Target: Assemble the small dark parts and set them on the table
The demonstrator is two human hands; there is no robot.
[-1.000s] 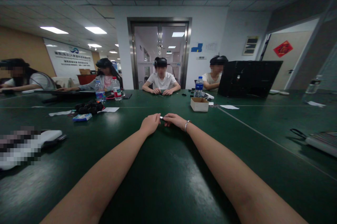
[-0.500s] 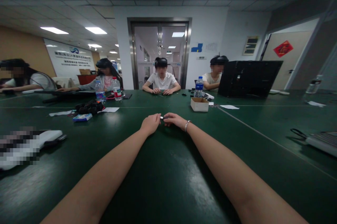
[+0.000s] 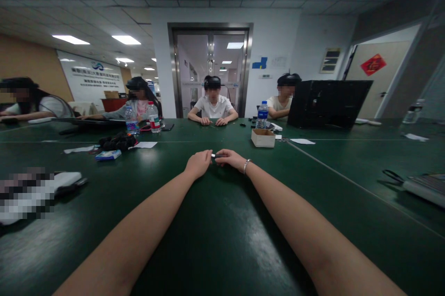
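My left hand (image 3: 199,164) and my right hand (image 3: 231,158) meet above the green table (image 3: 222,222), fingertips almost touching. Between them is a small dark stick with a silver end (image 3: 218,156), too small to name more closely. My right thumb and fingers pinch its dark part. The silver end points at my left fingertips, which are closed; whether they grip it or something else is hidden behind the fingers. A silver bracelet (image 3: 246,166) circles my right wrist.
Ahead stands a small open cardboard box (image 3: 263,138) near a blue-labelled bottle (image 3: 262,115). Left are black cables (image 3: 118,142), a blue packet (image 3: 108,155) and two bottles. A black computer case (image 3: 328,103) stands right. A person (image 3: 213,106) sits opposite; several others sit around.
My hands stay almost in the same place, and slightly more of the dark stick shows at my right fingertips. The view has shifted very slightly.
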